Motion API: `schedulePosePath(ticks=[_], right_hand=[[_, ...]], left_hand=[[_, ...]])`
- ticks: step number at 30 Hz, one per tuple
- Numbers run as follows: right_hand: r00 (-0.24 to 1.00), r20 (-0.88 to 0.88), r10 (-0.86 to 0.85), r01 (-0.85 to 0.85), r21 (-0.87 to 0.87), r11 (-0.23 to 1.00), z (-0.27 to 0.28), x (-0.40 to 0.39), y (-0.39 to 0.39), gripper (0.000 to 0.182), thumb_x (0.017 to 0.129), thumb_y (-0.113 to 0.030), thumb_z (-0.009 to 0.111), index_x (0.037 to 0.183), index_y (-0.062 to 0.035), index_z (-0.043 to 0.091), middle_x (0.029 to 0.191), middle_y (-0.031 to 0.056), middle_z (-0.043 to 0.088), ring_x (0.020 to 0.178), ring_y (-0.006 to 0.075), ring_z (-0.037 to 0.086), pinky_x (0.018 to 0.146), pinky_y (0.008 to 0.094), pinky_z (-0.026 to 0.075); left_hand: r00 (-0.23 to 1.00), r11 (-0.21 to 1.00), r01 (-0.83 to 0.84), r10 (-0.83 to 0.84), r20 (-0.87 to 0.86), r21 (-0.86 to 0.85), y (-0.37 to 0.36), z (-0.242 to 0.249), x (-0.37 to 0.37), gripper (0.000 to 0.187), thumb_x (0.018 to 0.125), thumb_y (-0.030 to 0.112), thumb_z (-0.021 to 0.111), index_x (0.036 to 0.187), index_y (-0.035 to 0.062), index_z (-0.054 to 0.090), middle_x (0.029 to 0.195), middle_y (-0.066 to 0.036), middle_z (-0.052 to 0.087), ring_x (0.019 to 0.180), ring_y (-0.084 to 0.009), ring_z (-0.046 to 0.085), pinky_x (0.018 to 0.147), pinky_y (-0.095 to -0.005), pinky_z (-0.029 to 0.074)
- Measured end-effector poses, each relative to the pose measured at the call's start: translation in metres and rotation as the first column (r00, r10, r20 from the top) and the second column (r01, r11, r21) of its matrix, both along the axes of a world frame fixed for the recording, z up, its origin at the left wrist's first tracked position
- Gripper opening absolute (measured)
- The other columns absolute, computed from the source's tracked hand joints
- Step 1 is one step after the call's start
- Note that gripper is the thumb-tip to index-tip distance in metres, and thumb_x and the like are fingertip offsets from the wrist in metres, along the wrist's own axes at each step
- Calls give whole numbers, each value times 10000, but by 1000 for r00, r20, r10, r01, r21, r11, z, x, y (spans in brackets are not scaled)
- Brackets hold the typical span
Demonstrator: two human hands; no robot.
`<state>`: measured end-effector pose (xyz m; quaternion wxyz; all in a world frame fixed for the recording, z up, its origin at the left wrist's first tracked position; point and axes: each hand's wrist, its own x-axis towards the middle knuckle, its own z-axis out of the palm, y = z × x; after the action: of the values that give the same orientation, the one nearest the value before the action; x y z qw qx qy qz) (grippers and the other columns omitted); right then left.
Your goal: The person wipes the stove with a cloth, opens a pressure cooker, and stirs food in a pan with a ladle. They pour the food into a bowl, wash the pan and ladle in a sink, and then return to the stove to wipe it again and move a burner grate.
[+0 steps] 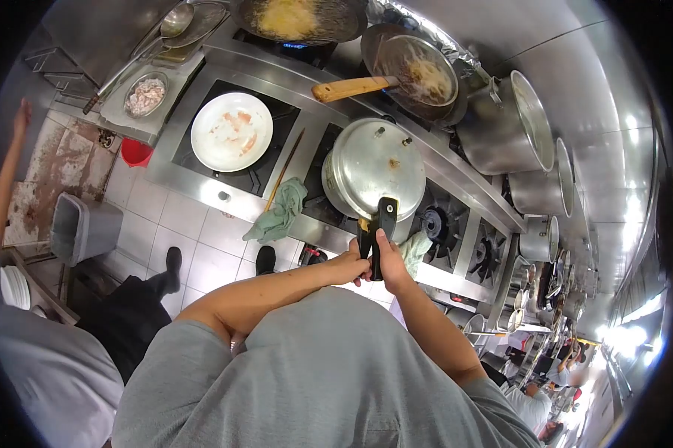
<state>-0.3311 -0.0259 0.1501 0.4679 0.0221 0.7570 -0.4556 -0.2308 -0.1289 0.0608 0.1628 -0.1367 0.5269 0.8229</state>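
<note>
A large silver pressure cooker (377, 164) sits on a burner of the steel stove, lid on, its black handle (386, 216) pointing towards me. My left hand (351, 266) is closed around the left side of the handle. From the right, my right hand (391, 261) wraps the same handle, thumb along its top. Both hands are close together, and some fingers are hidden behind the handle. A green cloth (283, 209) lies on the stove's front edge left of the cooker, and a paler cloth (414, 250) hangs just right of my right hand.
A white plate (232, 132) with pinkish scraps rests on the left burner beside a thin stick (284, 170). Behind, a wok (299, 22) stands over a blue flame, near a wooden-handled strainer (425, 71). Large pots (504, 123) line the right. A co-worker (45, 351) stands at my left.
</note>
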Motion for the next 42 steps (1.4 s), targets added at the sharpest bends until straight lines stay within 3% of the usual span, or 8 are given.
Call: schedulePosePath(ticks=[8, 14, 20, 25, 28, 31, 36, 42], right_hand=[[995, 38, 94, -96, 33, 995, 16, 11, -27, 521, 1075, -531, 436, 913, -72, 625, 653, 52, 620, 456, 185, 605, 388, 311, 440], [992, 13, 128, -127, -28, 991, 25, 15, -32, 485, 1081, -478, 452, 875, -75, 627, 644, 37, 615, 435, 163, 587, 369, 284, 411], [987, 51, 155, -155, 8, 988, 9, 3, -10, 684, 983, -598, 599, 1321, -8, 527, 1125, 121, 668, 970, 198, 663, 745, 323, 550], [986, 131, 102, -86, -123, 989, -6, 5, 22, 819, 999, -702, 455, 1490, -47, 465, 1351, 164, 600, 1185, 262, 602, 857, 419, 523], [984, 179, 0, 34, -192, 981, -25, 19, 38, 749, 1033, -665, 416, 1482, -70, 490, 1321, 136, 620, 1152, 239, 610, 867, 389, 506], [987, 144, -77, 106, -210, 972, -39, 32, 52, 744, 1056, -634, 388, 1510, -51, 474, 1252, 119, 645, 1063, 201, 623, 857, 354, 503], [977, 74, -201, 212, -215, 953, -47, 34, 76, 820, 1025, -662, 443, 1501, 5, 468, 1207, 129, 649, 999, 201, 615, 855, 348, 505], [948, 90, -306, 313, -71, 947, -70, 55, 139, 847, 1022, -685, 419, 1481, 23, 478, 1202, 154, 659, 1025, 242, 630, 861, 385, 522]], left_hand=[[981, 954, 190, -194, 5, -234, -25, 33, 5, 760, 848, 283, 631, 1321, -187, 267, 915, -185, 661, 765, -247, 698, 651, -371, 574], [992, 986, 84, -96, -82, -147, -13, 13, 4, 988, 866, 304, 727, 1474, -123, 75, 1061, -182, 645, 795, -227, 690, 666, -347, 585], [997, 998, -8, 4, -71, -63, -17, 30, 11, 786, 870, 145, 784, 1385, -58, 225, 1104, -171, 633, 842, -206, 698, 726, -303, 577], [996, 994, 1, -10, 88, 106, -21, 10, 29, 1027, 928, 444, 732, 1614, 19, 98, 1231, -142, 636, 1082, -221, 647, 820, -331, 549], [992, 990, -40, 23, 128, 135, -20, 6, 29, 983, 955, 403, 716, 1621, 37, 92, 1255, -142, 628, 1081, -225, 651, 854, -343, 550], [992, 941, -82, 46, 115, 330, -12, 15, 16, 717, 1012, 276, 638, 1567, 60, 239, 1269, -143, 621, 1143, -257, 650, 948, -422, 559], [951, 648, -270, 64, 303, 712, -9, 4, 8, 400, 1040, 325, 610, 1352, 83, 544, 1059, -107, 684, 968, -241, 680, 862, -393, 565], [958, 847, -271, 189, 217, 458, 10, 5, 0, 374, 979, 420, 713, 1115, 87, 611, 815, -34, 625, 738, -176, 612, 714, -349, 514]])
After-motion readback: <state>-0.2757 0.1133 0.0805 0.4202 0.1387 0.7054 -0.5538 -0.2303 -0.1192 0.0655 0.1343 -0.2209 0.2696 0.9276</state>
